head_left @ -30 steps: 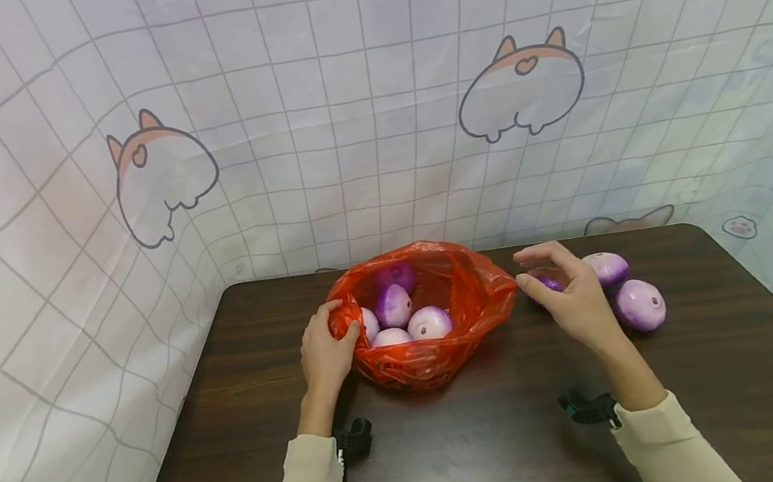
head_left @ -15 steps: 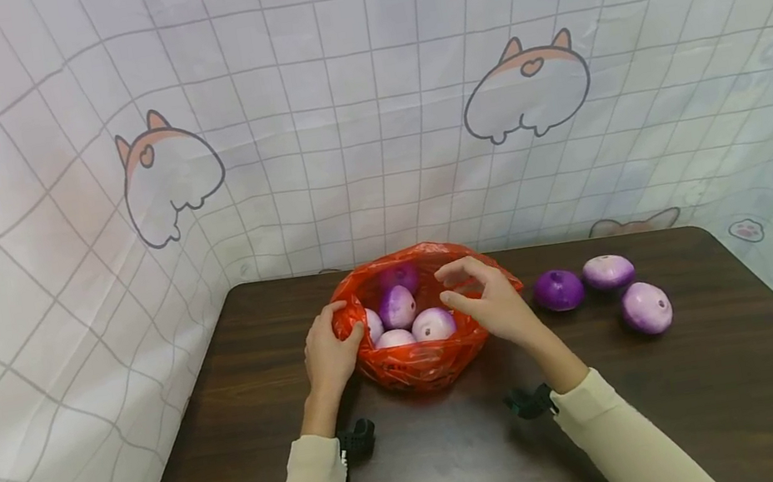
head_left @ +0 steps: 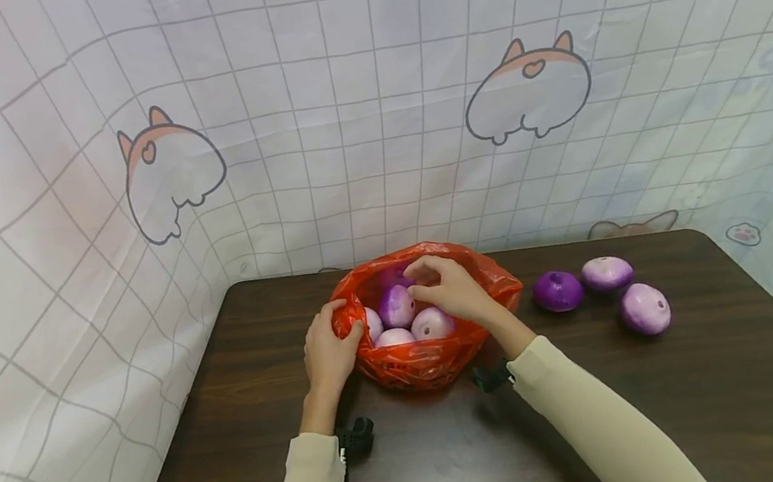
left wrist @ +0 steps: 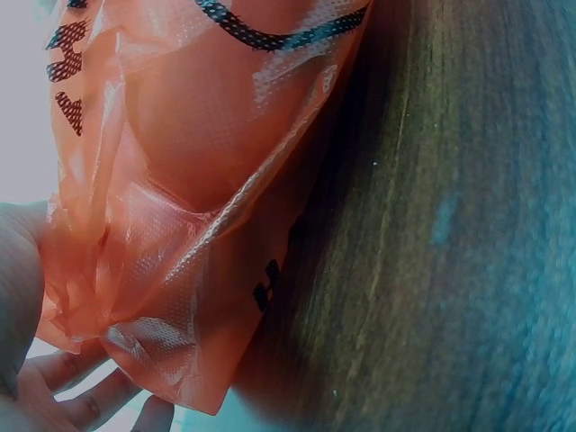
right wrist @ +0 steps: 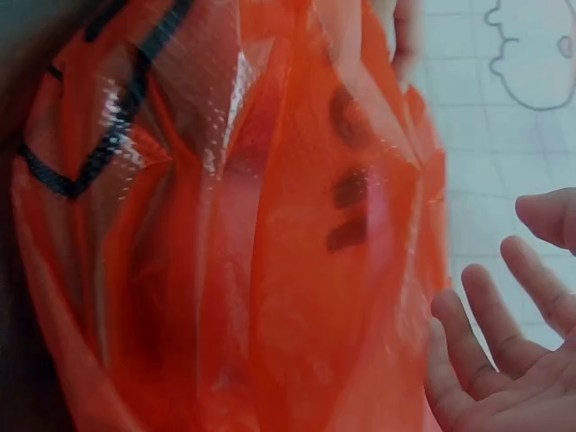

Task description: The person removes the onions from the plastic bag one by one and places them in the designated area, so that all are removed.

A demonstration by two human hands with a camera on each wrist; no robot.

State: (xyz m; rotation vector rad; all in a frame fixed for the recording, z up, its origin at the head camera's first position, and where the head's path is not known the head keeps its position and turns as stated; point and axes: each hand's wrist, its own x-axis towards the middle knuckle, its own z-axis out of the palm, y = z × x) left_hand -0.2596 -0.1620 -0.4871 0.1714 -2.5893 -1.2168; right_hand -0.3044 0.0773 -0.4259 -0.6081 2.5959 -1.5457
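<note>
A red plastic bag [head_left: 418,371] stands on the table with its mouth spread, and several purple-and-white onions [head_left: 395,307] lie in it. The left hand [head_left: 330,355] grips the bag's left rim; the left wrist view shows the red film bunched between the thumb and fingers [left wrist: 94,400]. Over the bag's mouth is the right hand [head_left: 457,290], its fingers loosely bent, near the onions at the back. In the right wrist view its fingers [right wrist: 490,315] are spread beside the bag, holding nothing. The right hand partly covers the bag's inside.
To the right of the bag lie a deep purple onion [head_left: 557,291] and two paler onions, one at the back [head_left: 608,273] and one in front [head_left: 645,309]. The dark wooden table [head_left: 423,471] meets a grid-patterned cloth [head_left: 336,114] behind.
The right hand has moved left, from beside the onions on the table to over the bag's mouth. The left hand keeps its grip on the rim.
</note>
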